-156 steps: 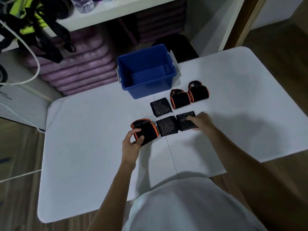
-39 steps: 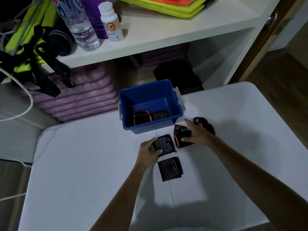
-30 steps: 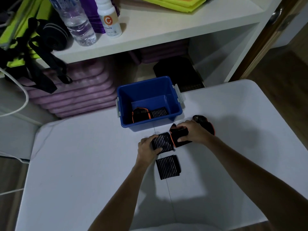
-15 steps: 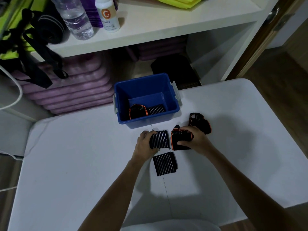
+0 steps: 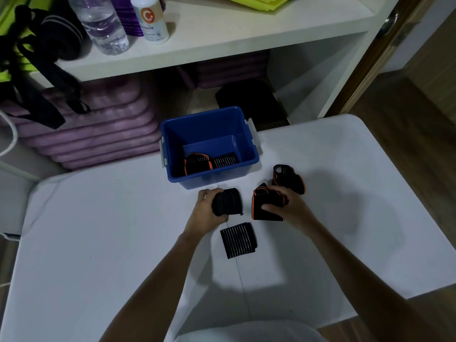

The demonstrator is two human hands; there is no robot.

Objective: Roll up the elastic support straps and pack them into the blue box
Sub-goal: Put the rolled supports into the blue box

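Left grip: my left hand (image 5: 206, 210) has its fingers curled round a striped strap (image 5: 227, 201), already rolled, just in front of the blue box (image 5: 250, 162); I cannot tell whether it is lifted or resting on the table (image 5: 98, 243).
Right grip: my right hand (image 5: 286, 206) is clamped on an orange-edged strap (image 5: 265, 206), thumb on its near face, fingers over the top; it looks only loosely folded, not a tight roll.
Beside the right hand: a second orange-edged strap (image 5: 288, 178) lies just behind my knuckles, touching or nearly touching the one I hold.
Nearer me: one striped strap (image 5: 238, 240) lies flat and unrolled on the table, apart from both hands.
Box contents: an orange-edged roll (image 5: 197, 164) and a striped roll (image 5: 225, 159) sit side by side against the near wall; the far part of the floor is bare.
Progress, as I judge it: two packed, two in hand, two waiting.
Risk one: elastic wants to spring open, so if I ease either grip before the roll is wedged against a wall or a neighbour, it may unwind inside the box.
Risk two: carrying both at once, I could clip the near rim and nudge the light box back toward the table edge.
Risk three: my right wrist may drag the strap behind it as I lift.
Beyond: a shelf (image 5: 222, 43) with a water bottle (image 5: 103, 23) and a white bottle (image 5: 150, 18) stands behind the table.
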